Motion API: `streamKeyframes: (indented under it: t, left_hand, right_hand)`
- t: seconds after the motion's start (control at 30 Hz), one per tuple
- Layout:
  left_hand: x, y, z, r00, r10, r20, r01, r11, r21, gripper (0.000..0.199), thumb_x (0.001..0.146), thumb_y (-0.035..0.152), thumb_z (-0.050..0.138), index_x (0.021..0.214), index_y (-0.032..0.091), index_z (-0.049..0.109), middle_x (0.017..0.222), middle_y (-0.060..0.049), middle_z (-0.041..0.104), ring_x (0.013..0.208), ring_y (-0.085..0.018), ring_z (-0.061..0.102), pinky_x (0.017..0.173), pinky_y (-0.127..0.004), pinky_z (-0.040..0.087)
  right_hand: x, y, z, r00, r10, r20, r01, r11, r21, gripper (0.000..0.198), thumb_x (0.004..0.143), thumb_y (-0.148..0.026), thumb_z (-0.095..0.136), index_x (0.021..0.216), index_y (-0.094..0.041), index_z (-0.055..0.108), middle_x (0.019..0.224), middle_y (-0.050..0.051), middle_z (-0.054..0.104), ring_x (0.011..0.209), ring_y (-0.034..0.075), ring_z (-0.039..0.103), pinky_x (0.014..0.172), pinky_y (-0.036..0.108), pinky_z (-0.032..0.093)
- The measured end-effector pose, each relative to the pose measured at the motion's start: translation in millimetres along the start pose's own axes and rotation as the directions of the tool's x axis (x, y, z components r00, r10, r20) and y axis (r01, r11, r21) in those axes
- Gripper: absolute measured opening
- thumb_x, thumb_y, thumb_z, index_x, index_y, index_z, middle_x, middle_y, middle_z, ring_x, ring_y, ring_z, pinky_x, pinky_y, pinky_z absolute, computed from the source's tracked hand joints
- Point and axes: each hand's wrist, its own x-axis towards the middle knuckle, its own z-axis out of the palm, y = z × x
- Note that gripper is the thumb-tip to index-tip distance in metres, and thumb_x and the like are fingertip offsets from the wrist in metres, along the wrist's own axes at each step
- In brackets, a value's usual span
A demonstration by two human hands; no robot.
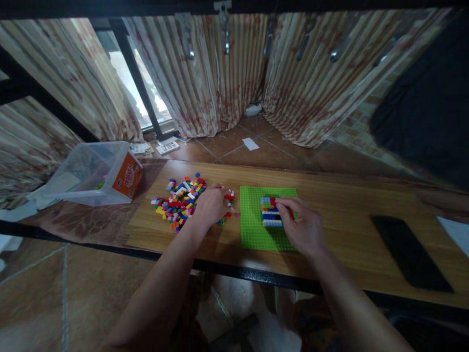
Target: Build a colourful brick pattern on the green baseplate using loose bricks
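Note:
My left hand (pixel 212 203) reaches over the right side of a pile of coloured toy building bricks (pixel 179 203), its fingers loosely bent and apart among a few loose red and white bricks. I see no brick held in it, though the fingertips are partly hidden. On a green studded baseplate (pixel 251 234) stands a small block of stacked bricks (pixel 270 216) in white, blue, red and other colours. My right hand (pixel 302 222) is at the block's right side, thumb and forefinger closed on a red brick (pixel 273 201) at its far edge. The hand covers part of the block.
A clear plastic box (pixel 98 181) with an orange label stands beyond the table's left end. To the right on the wooden table (pixel 340 210) lies a dark flat phone-like slab (pixel 410 252). Papers (pixel 168 145) lie behind the table, before striped curtains (pixel 205 83).

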Motion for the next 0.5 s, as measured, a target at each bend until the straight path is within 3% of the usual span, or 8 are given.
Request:
streamKeyframes:
  t: [0.17, 0.5]
  left_hand:
    - [2, 3, 1, 0.999, 0.011, 0.048, -0.011, 1.000, 0.003, 0.026, 0.084, 0.018, 0.054, 0.103, 0.019, 0.071, 0.110, -0.011, 0.065, 0.103, -0.023, 0.063, 0.092, -0.032, 0.050]
    - [2, 1, 4, 0.996, 0.057, 0.061, -0.062, 0.996, 0.070, 0.018, 0.079, 0.013, 0.055, 0.092, 0.015, 0.067, 0.104, -0.011, 0.065, 0.097, -0.025, 0.063, 0.086, -0.034, 0.049]
  right_hand:
    - [3, 8, -8, 0.999, -0.001, -0.035, 0.001, 1.000, -0.007, 0.019, 0.093, -0.028, 0.052, 0.091, -0.021, 0.069, 0.092, 0.006, 0.072, 0.087, 0.020, 0.067, 0.081, 0.036, 0.053]
    - [11, 21, -26, 0.989, 0.037, -0.142, -0.046, 0.997, -0.057, 0.018, 0.091, -0.030, 0.053, 0.088, -0.022, 0.069, 0.087, 0.006, 0.071, 0.081, 0.020, 0.067, 0.075, 0.036, 0.053]
